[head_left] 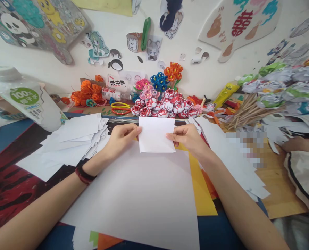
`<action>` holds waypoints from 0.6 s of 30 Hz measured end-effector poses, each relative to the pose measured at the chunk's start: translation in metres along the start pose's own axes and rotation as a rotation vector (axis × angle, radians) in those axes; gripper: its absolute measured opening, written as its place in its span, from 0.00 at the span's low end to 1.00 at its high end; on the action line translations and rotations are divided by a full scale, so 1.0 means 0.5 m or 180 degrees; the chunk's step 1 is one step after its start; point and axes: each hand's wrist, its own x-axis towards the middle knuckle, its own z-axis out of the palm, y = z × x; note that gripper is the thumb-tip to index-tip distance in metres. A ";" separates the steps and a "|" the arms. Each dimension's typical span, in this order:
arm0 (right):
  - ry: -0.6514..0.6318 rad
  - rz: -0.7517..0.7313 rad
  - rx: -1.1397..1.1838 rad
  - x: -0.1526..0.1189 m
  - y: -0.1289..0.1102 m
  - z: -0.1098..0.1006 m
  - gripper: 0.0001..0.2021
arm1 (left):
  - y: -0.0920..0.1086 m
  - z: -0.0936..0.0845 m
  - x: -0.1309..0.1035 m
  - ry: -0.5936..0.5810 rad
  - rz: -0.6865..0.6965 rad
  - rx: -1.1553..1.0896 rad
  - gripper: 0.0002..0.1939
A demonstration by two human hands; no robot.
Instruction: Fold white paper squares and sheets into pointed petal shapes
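A folded square of white paper [156, 135] is held up between both hands, above the far end of a large white sheet [144, 194]. My left hand [124, 136] pinches its left edge with thumb and fingers. On the opposite edge my right hand [187, 137] grips it, thumb in front and fingers behind. Beneath the large sheet, yellow paper [202, 194] and orange paper [107, 241] stick out. A pile of white paper pieces [76, 139] lies left of my left hand, and more white sheets [230, 163] spread out right of my right hand.
A large white bottle [26, 100] stands at the left. Along the wall lie red-and-white paper flowers [167, 106], orange flowers [86, 92], yellow-handled scissors [120, 107] and a yellow bottle [226, 93]. Stemmed paper flowers [271, 86] are heaped at the right, near another person's sleeve [304, 173].
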 end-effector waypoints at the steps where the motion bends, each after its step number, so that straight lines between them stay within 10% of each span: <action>1: 0.0025 0.0019 0.0053 0.000 0.001 -0.001 0.20 | 0.002 0.001 -0.001 -0.0012 -0.0022 0.0016 0.18; 18: 0.0237 0.0052 0.0039 -0.001 -0.003 -0.010 0.17 | -0.004 -0.001 -0.002 -0.0342 0.0209 0.0412 0.20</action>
